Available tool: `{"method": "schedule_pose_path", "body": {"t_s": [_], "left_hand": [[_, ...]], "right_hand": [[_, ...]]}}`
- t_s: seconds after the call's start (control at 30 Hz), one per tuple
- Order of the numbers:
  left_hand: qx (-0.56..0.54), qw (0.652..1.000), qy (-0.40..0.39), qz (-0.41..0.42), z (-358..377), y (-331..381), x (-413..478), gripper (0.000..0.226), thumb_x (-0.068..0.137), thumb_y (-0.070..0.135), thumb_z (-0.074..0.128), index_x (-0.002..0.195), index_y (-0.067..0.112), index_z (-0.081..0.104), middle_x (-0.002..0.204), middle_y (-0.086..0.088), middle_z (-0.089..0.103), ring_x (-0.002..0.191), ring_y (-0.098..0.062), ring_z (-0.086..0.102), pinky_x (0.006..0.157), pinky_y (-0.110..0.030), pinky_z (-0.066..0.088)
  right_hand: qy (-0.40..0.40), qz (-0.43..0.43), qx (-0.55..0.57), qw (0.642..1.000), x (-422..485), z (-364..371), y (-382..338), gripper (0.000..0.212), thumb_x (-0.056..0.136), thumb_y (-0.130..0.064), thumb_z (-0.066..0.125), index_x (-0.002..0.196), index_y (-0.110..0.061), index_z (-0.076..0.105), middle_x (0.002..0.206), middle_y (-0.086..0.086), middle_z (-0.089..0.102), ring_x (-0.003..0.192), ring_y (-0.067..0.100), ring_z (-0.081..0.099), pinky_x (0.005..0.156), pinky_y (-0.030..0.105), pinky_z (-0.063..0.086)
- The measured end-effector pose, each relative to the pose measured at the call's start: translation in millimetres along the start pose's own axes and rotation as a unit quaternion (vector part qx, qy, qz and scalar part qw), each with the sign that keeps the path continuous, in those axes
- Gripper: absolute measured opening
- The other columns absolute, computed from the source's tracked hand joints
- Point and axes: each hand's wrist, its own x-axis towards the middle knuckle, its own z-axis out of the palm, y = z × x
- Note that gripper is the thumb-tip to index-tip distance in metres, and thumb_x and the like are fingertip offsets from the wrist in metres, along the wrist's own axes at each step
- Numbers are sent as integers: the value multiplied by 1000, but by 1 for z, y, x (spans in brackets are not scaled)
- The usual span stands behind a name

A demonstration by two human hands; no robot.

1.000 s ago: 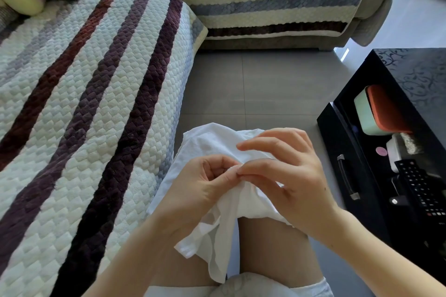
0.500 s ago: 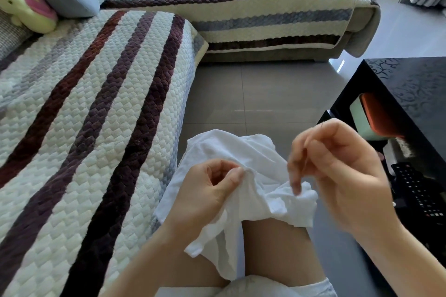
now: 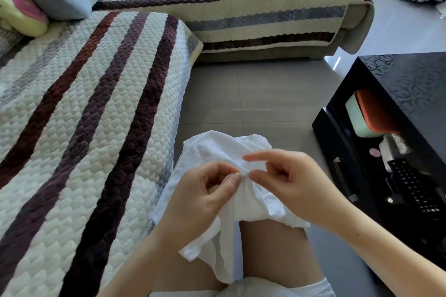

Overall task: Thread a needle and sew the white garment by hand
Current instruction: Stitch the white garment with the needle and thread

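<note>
White cotton garment (image 3: 217, 152), bunched and draped over the knee (image 3: 272, 248), one end hanging loose beside the knee. Left hand (image 3: 202, 198), above the knee: thumb and forefinger pinch a small fold, the other fingers curled in. Right hand (image 3: 292, 183), also above the knee: forefinger straight, thumb tip touching the same fold, other fingers bent; whether it holds anything cannot be told. Needle and thread: too fine to see. Hazards, judged: the fingertips meet at one spot, so a pushed needle may prick the left thumb; bunched layers may get stitched together; a dropped needle may vanish into the quilted sofa (image 3: 96, 152) left of the knee.
</note>
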Motion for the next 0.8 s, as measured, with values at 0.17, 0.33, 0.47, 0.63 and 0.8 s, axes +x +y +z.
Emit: {"method": "schedule_pose_path", "body": {"t_s": [0.17,0.33,0.47,0.63,0.8], "left_hand": [[80,996,-7,43,-3,0,-1,8,83,26,62,82,32,66,75,11,68,70,-2,62,66,-12,46],[177,979,-20,101,-6,2,1,5,86,30,62,82,33,63,86,13,65,74,0,60,66,-7,43],[199,972,-31,124,-7,1,1,16,84,36,56,82,24,66,81,18,63,72,4,57,66,-4,40],[205,969,-47,127,-8,1,0,18,85,36,55,83,22,67,74,19,61,72,2,56,66,-5,40],[178,977,-53,104,-8,6,2,20,83,40,55,81,23,65,74,8,60,66,-5,54,62,-11,41]], "right_hand": [[-37,-7,-11,999,5,2,4,7,84,-20,70,85,-26,73,49,-8,32,48,8,30,52,16,28],[-54,-25,-40,997,5,-8,-4,14,82,-12,71,73,-22,72,47,-7,32,47,8,28,50,14,28],[-91,18,-27,995,10,-17,-13,16,82,-5,66,68,-13,68,50,-3,34,49,6,28,50,15,27],[-315,262,166,897,29,-35,-10,31,78,-14,56,57,-13,32,50,-1,19,42,9,15,40,19,16],[-339,319,262,846,43,-37,-5,29,75,-17,50,60,-18,25,47,-7,15,40,7,10,39,19,9]]}}
